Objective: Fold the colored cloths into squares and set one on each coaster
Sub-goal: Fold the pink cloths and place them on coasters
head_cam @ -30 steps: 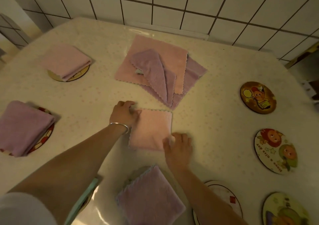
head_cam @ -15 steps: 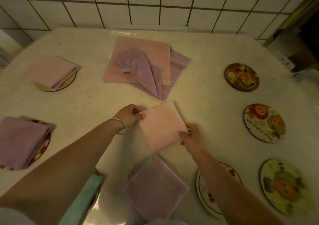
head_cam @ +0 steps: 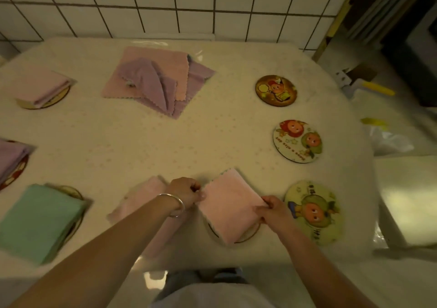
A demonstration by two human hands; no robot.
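Now the folded pink cloth (head_cam: 228, 207) has left the middle of the table (head_cam: 142, 147), where both hands held it half a second ago, and sits on a round coaster (head_cam: 248, 235) near the front edge. The left hand (head_cam: 185, 190) pinches its left corner with curled fingers; the right hand (head_cam: 272, 209) grips its right edge. Another folded pink cloth (head_cam: 139, 199) lies just left, partly under the left forearm. The unfolded pile (head_cam: 156, 80) remains at the back, and three picture coasters (head_cam: 298, 141) on the right stay bare.

Left hand (head_cam: 185, 191), right hand (head_cam: 272, 209): both pinching, arms extended.
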